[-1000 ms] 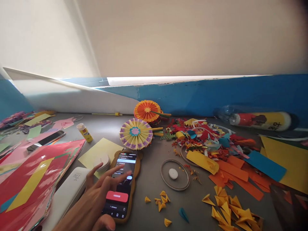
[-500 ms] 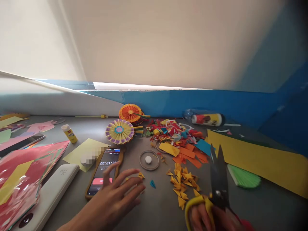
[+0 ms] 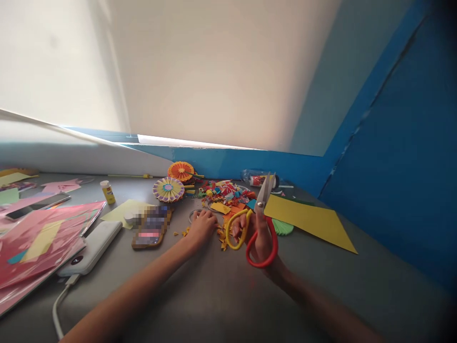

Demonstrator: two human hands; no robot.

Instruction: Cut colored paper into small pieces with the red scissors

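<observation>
Reaching across the desk, my left hand (image 3: 203,229) has its fingers bunched and bent down at a thin ring (image 3: 191,215). Whatever lies under those fingertips is hidden. My right hand (image 3: 262,238) has its fingers through the yellow and red handles of a pair of scissors (image 3: 263,195). The blades point up and away from me, nearly closed, with nothing seen between them. Small folded yellow paper pieces (image 3: 223,240) lie between my two hands. Behind them spreads a heap of coloured paper scraps (image 3: 228,190).
Two pleated paper rosettes (image 3: 168,190) stand at the back. A phone (image 3: 152,227), a glue bottle (image 3: 107,192), a white power bank (image 3: 93,250) with a cable and pink packets (image 3: 39,247) are leftward. To the right lie a yellow sheet (image 3: 310,220) and green pleated paper (image 3: 283,227).
My left hand has moved away from beside the phone, rightward to the ring, and its spread fingers have bunched. The scissors have come leftward, blades closer together. The whole view has shifted.
</observation>
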